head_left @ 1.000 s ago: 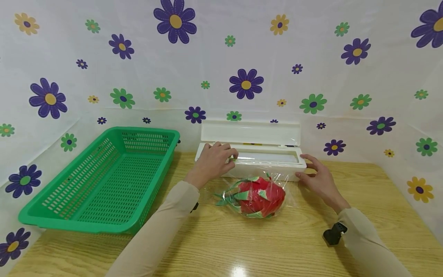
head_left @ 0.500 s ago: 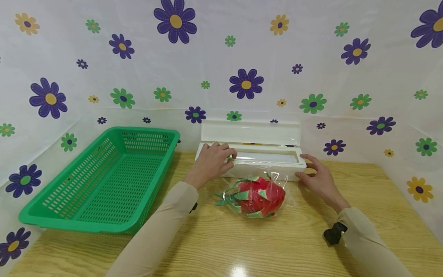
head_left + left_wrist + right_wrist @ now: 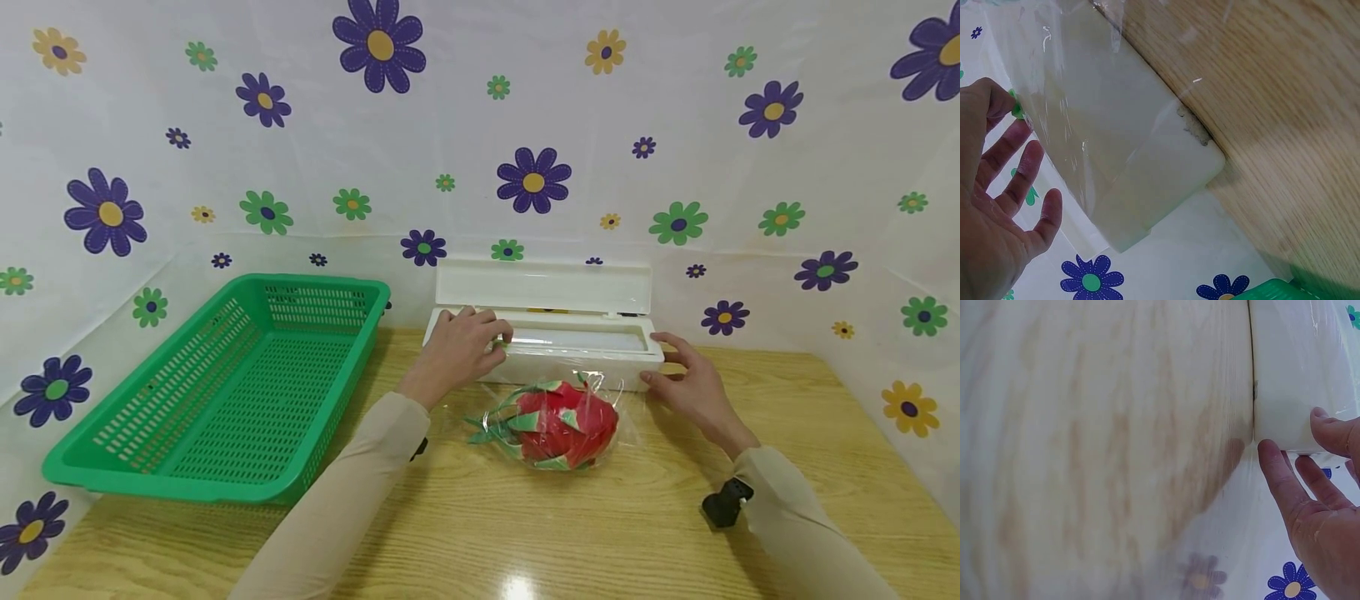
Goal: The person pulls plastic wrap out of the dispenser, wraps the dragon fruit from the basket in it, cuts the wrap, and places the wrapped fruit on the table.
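A white cling film dispenser stands at the back of the table, its lid raised and a film roll inside. On its front edge, my left hand pinches a small green slider between thumb and finger, the other fingers spread. My right hand holds the dispenser's right end, thumb at the front face and fingers at the end. Clear film hangs down the front. In front lies a red dragon fruit with green scales, under clear film.
To the left stands a green slotted basket. Behind the wooden table hangs a white sheet with printed flowers. Both sleeves reach in from the near side, a black wrist camera showing on the right one.
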`<state>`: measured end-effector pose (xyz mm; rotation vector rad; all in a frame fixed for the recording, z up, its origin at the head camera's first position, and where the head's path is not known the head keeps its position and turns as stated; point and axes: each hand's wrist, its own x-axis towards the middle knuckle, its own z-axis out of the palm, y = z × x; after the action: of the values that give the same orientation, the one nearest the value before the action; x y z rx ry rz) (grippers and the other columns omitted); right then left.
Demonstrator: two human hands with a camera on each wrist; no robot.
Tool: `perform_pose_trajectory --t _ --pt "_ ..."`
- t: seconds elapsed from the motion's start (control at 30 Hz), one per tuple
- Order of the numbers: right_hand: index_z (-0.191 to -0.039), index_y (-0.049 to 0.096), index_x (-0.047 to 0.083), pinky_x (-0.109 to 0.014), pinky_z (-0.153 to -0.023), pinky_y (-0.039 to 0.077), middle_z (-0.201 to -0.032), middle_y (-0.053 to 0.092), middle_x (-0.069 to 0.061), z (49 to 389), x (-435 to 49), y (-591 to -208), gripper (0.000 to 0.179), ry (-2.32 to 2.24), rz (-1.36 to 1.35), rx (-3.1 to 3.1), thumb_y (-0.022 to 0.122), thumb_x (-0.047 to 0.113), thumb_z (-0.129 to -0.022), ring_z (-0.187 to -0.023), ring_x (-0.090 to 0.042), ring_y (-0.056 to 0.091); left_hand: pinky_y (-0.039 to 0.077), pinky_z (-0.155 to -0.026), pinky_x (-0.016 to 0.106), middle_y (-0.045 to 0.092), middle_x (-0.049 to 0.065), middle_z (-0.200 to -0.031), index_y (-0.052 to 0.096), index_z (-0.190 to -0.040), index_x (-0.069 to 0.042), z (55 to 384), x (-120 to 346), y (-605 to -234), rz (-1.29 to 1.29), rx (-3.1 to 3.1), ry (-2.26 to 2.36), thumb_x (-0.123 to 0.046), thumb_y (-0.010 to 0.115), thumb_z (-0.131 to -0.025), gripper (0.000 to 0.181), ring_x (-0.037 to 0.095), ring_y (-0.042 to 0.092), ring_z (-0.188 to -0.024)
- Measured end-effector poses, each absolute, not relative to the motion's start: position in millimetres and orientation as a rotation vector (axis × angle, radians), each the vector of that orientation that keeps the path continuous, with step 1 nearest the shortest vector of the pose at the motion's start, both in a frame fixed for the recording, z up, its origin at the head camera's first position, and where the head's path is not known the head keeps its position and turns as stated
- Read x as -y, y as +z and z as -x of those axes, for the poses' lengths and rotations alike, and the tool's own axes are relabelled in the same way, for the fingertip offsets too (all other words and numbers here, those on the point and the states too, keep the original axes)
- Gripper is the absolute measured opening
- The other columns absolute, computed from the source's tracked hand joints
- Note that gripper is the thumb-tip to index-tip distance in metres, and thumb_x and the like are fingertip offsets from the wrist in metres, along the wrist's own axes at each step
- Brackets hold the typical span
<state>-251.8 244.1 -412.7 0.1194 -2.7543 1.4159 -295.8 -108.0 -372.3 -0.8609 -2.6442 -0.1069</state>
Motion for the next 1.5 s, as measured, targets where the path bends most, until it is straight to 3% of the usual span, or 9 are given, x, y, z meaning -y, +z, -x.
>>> perform_pose_trajectory --t 1.0,1.5 --pt "-0.159 0.033 0.011 -0.054 -0.097 0.056 -0.15 0.045 -0.035 252.9 -245.1 -408.5 0.07 1.396 -0.097 2.788 0.068 0.017 -0.099 -0.121 -0.054 0.062 0.05 -0.075 0.043 0.071 -0.004 -0.108 0.07 -0.112 -0.028 296.2 108.5 -374.6 0.846 2.666 -0.12 -0.027 0.061 -0.098 0.017 0.021 0.058 -0.089" --pt "-0.158 0.031 0.009 -0.042 -0.089 0.06 -0.149 0.043 -0.036 255.6 -247.8 -408.8 0.072 1.559 -0.096 2.746 0.069 0.013 -0.097 -0.121 -0.053 0.061 0.048 -0.075 0.042 0.071 -0.003 -0.108 0.07 -0.112 -0.027 297.2 109.5 -376.3 0.857 2.661 -0.174 -0.025 0.061 -0.098 0.017 0.022 0.057 -0.09"
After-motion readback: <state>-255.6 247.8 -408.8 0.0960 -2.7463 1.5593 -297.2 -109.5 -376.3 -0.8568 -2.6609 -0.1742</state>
